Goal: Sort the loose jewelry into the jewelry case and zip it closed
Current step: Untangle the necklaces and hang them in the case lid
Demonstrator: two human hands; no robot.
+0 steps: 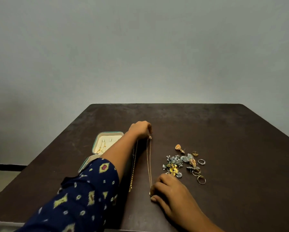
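- Jewelry case (97, 141) lies open on the left part of the dark brown bench (232, 134), cream-lined with a teal edge. Gold drop earrings (100, 148) sit in its far half, and the left forearm hides most of its near half. Any marking on it is too small to tell.
- Left hand (140, 129) reaches across past the case, its fingers (149, 133) curled down and pinching the far end of a thin gold chain (149, 164).
- Right hand (170, 191) rests on the bench toward the front edge, its fingers pinching the near end of that chain, which lies straight in two strands between both hands.
- Thicker gold chain (134, 166) lies stretched out just left of the thin one, beside the left forearm.
- Loose jewelry pile (180, 160) sits right of the chains: silver beaded pieces, a yellow flower piece (173, 169), a gold earring (179, 147) on the far side, and rings (201, 179) along the right.
- Dark blue sleeve (83, 195) with yellow motifs covers the left upper arm.
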